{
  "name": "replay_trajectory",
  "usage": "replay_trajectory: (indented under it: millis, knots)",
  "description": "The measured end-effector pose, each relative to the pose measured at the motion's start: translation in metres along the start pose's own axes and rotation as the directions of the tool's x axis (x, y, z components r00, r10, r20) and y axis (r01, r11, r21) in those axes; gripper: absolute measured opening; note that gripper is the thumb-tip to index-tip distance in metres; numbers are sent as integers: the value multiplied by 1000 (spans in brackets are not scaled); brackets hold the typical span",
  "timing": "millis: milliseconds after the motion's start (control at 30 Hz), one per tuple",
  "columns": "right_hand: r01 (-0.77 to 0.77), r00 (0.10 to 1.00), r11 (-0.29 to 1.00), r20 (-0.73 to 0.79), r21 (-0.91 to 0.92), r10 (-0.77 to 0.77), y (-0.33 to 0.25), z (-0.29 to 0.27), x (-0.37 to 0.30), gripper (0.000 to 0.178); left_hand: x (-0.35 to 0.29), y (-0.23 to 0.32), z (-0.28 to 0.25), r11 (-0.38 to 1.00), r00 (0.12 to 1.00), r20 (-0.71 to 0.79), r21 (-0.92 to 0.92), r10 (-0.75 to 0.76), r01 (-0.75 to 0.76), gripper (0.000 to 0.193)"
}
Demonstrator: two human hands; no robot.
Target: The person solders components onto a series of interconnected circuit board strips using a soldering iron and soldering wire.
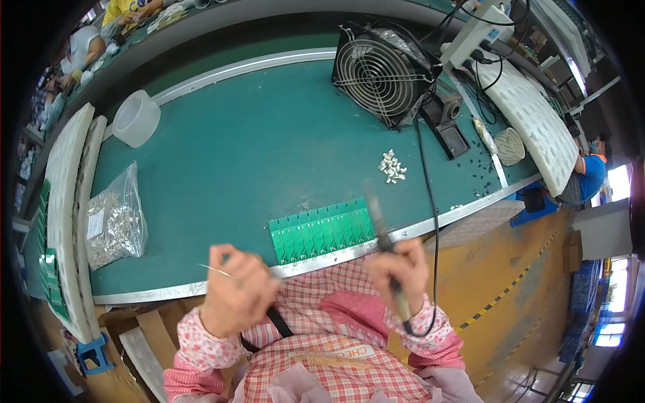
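Observation:
My left hand (240, 292) is closed at the table's front edge, with a thin length of solder wire (216, 270) sticking out of it to the left. To the right, my right hand (403, 272) grips a soldering iron (383, 238) by its handle, tip pointing up and away from me. Between the hands a green circuit board panel (321, 232) lies flat along the front edge, rows of small pads and parts on it. The iron's tip, slightly blurred, is beside the panel's right end. Beyond it sits a pile of small white-and-metal connectors (392, 166).
A black fan (379, 70) and an iron stand (446, 127) are at the back right; the iron's cable (430, 181) runs past them. A clear bag of parts (115, 225), a plastic tub (137, 119) and foam trays (64, 215) fill the left. Other people sit beyond.

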State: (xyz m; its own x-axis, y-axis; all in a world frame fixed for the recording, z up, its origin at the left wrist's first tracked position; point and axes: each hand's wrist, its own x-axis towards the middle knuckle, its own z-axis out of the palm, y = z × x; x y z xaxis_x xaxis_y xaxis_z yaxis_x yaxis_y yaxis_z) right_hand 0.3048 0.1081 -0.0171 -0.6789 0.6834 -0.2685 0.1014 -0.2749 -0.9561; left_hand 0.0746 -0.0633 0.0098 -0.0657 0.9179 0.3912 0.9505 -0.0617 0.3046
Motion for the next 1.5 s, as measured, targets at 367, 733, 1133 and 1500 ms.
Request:
replay_trajectory:
  millis: [367, 733, 1133, 1500]
  knots:
    - [586, 740, 580, 82, -567, -667, -14, -4, 48, 42, 38, -37, 1, 978, 986, 151, -185, -64, 92, 40]
    - [453, 726, 464, 13, -761, -688, -25, 14, 70, 36, 51, -67, 2, 722, 927, 217, -581, -306, 374, 19]
    - [540, 622, 501, -80, -677, -779, -16, 22, 72, 28, 69, -86, -1, 551, 923, 262, -744, -281, 379, 20]
    - [559, 577, 427, -36, -711, -816, -8, 19, 68, 34, 68, -88, 7, 645, 946, 184, -695, -268, 318, 30]
